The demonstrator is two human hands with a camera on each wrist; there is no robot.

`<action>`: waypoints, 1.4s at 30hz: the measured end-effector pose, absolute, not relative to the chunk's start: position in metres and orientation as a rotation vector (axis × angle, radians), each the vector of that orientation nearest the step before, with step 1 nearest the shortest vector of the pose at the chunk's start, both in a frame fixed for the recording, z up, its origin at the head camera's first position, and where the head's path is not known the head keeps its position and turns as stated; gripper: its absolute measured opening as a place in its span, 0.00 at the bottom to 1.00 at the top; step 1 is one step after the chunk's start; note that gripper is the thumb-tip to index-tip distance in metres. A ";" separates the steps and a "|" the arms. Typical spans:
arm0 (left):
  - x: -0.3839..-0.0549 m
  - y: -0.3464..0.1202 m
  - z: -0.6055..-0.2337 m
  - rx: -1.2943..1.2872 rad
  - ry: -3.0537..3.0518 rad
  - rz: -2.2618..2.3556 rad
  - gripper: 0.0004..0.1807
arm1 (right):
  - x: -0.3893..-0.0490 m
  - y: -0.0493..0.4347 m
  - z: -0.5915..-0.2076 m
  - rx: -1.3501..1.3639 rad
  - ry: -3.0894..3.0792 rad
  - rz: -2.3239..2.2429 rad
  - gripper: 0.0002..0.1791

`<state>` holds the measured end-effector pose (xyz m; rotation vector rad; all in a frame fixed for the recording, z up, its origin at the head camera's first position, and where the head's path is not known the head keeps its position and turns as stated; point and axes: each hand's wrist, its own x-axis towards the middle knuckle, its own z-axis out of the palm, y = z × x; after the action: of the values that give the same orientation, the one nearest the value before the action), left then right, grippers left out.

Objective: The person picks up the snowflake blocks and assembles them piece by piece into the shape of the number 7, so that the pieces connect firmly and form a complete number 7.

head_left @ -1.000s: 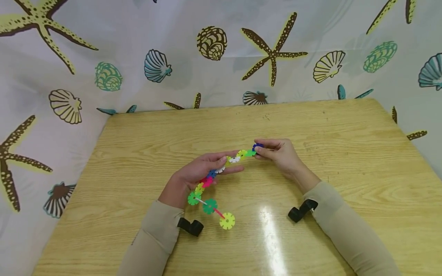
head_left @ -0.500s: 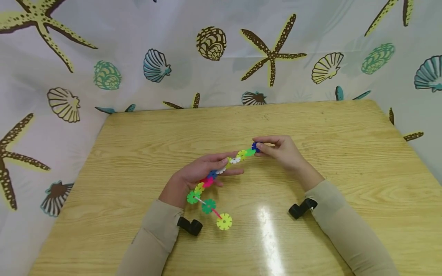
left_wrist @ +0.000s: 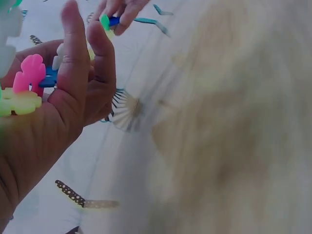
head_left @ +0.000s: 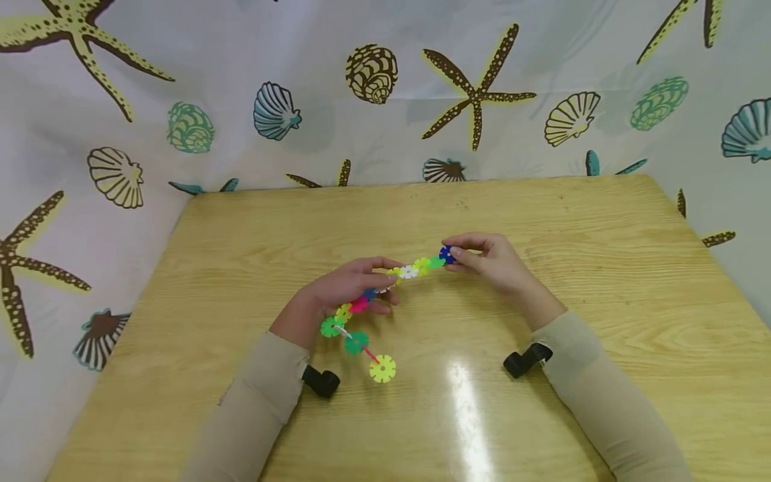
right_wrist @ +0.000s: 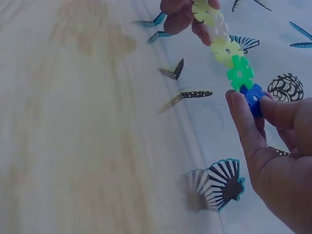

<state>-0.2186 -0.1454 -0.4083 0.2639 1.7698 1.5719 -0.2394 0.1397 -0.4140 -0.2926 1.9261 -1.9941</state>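
Note:
A chain of notched plastic discs [head_left: 409,272] runs in a curve between both hands, held above the table. The left hand [head_left: 340,284] grips its middle between thumb and fingers, near the white and yellow discs. From that hand's wrist side, pink, yellow and green discs hang down to a yellow end disc [head_left: 382,369]. My right hand [head_left: 496,261] pinches the dark blue disc [right_wrist: 253,100] at the far end between thumb and fingertips. A bright green disc [right_wrist: 240,73] is joined to the blue one. Part of the chain is hidden behind the left thumb.
The wooden table [head_left: 241,248] lies beneath the hands. A white cloth [head_left: 325,127] printed with shells and starfish hangs behind it and at both sides. Black camera mounts [head_left: 322,381] sit on both wrists.
The left hand has shifted slightly up and turned, and the hanging end of the chain has moved up and left. The right hand keeps its pinch on the blue disc, slightly higher.

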 end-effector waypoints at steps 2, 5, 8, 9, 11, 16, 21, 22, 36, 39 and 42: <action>-0.226 -0.147 -0.406 0.277 1.770 1.557 0.24 | -0.239 0.141 -0.414 -0.297 1.960 -1.963 0.19; -0.236 -0.149 -0.405 0.328 1.818 1.506 0.22 | -0.237 0.144 -0.412 -0.281 2.031 -1.904 0.19; -0.242 -0.148 -0.402 0.383 1.880 1.421 0.22 | -0.235 0.146 -0.409 -0.255 2.099 -1.850 0.19; -0.244 -0.148 -0.401 0.396 1.896 1.388 0.22 | -0.234 0.147 -0.408 -0.250 2.126 -1.831 0.18; -0.246 -0.147 -0.396 0.430 1.922 1.320 0.22 | -0.233 0.148 -0.408 -0.254 2.180 -1.792 0.18; -0.255 -0.138 -0.382 0.547 2.036 1.117 0.21 | -0.226 0.157 -0.405 -0.227 2.275 -1.718 0.17; -0.266 -0.126 -0.373 0.707 2.181 0.880 0.20 | -0.215 0.163 -0.401 -0.215 2.286 -1.718 0.16; -0.268 -0.123 -0.372 0.741 2.201 0.835 0.20 | -0.212 0.164 -0.401 -0.209 2.288 -1.720 0.16; -0.298 -0.066 -0.377 1.054 2.359 0.370 0.16 | -0.170 0.177 -0.408 -0.101 2.230 -1.734 0.16; -0.299 -0.053 -0.379 1.138 2.344 0.289 0.16 | -0.160 0.175 -0.408 -0.051 2.206 -1.716 0.16; -0.298 -0.041 -0.379 1.210 2.332 0.248 0.16 | -0.153 0.173 -0.408 -0.012 2.212 -1.689 0.15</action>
<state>-0.2979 -0.0406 -0.3791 1.2095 2.3325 0.2483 -0.1528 0.1732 -0.4077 -0.0121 2.2117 -1.6889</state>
